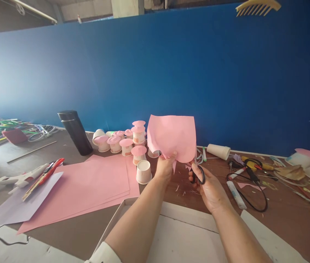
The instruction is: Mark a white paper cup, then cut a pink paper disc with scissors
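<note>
My left hand [166, 166] grips the lower edge of a sheet of pink paper [173, 135], held up above the table. The sheet's lower right corner is cut round, and its lower left edge curls. In my right hand [208, 188] are scissors with black handles [198, 176], my fingers through the loops. Their blades point up at the sheet's lower right edge and are mostly hidden. Left of my hands stand several paper cups with pink discs on top [139, 151]. An upside-down cup without a disc [144, 171] is nearest to my left hand.
Large pink sheets [89, 186], a glue gun [25, 177], a red cutter knife [44, 177] and a black flask [75, 133] lie or stand at left. To the right are stacked cups [218, 151], cables [264, 204] and scraps. An open white box [185, 233] is in front of me.
</note>
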### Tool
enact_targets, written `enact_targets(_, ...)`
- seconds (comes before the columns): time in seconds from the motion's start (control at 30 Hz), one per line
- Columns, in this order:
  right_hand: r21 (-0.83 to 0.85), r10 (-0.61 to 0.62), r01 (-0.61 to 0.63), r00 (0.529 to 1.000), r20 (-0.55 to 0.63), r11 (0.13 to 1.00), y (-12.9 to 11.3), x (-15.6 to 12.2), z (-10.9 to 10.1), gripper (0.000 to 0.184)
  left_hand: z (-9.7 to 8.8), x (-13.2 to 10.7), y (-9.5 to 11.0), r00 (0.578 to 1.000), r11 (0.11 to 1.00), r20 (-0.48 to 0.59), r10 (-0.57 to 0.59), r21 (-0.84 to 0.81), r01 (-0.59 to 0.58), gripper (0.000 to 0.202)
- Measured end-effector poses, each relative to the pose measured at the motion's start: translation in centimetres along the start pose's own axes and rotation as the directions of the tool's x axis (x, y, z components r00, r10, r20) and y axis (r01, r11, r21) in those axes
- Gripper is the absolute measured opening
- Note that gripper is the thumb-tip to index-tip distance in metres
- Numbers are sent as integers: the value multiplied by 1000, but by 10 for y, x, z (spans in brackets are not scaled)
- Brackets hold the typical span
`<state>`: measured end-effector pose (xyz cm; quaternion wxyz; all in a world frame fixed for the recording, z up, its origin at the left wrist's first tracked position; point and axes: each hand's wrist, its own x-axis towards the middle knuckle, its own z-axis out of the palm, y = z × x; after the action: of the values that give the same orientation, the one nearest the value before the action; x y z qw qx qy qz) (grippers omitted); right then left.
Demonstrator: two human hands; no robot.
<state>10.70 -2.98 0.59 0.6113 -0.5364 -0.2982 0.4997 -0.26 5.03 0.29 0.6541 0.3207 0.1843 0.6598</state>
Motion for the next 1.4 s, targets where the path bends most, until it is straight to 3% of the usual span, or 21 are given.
enact_targets(0.27, -24, -74, 74, 997, 6, 997, 3, 4, -4, 38, -7, 1, -3, 999, 995, -28, -21, 94, 24, 42)
enact_targets(0.63, 25, -85, 85, 996, -19, 996, 2, 1, 2, 42, 2, -2, 2, 998, 999, -48, -34, -16, 33, 46)
enact_targets(1.4, -57, -130, 131, 991, 16, 990, 4, 1, -4, 46, 2, 0, 9, 994, 998, -81, -69, -7, 68, 44)
